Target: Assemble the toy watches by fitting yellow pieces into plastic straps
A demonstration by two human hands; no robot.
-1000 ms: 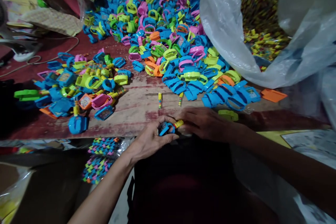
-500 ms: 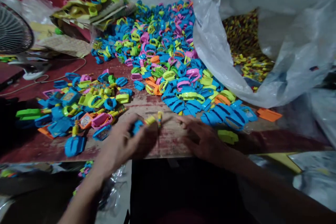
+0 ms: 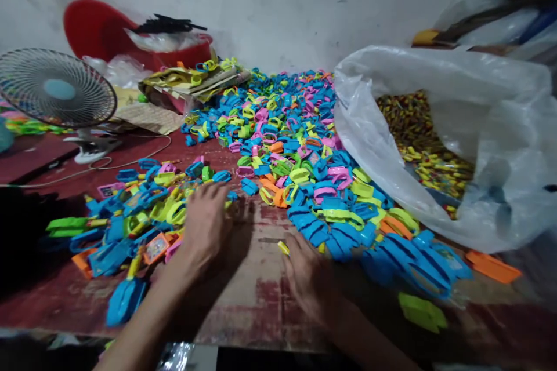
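My left hand [image 3: 204,226] lies stretched out over the small heap of finished toy watches [image 3: 134,214] on the left, its fingers spread, with nothing visible in them. Further right, my right hand [image 3: 307,275] rests on the worn red table [image 3: 256,307]. Its fingertips pinch a small yellow tube [image 3: 283,247]. Just right of that hand begins the big pile of blue, green, pink and orange toy watches [image 3: 296,151]. Both hands are slightly blurred.
A large clear plastic bag [image 3: 478,185] full of small yellow tubes [image 3: 418,139] stands at the right. A table fan [image 3: 56,90] with its cord [image 3: 130,156] is at the left, and a red plastic chair [image 3: 93,26] stands by the wall. Loose orange [image 3: 491,266] and green [image 3: 422,312] pieces lie near the front right.
My left hand carried the blue watch with its tube from the table edge to the left heap and opened. My right hand reached forward to a tube. The view tilted up.
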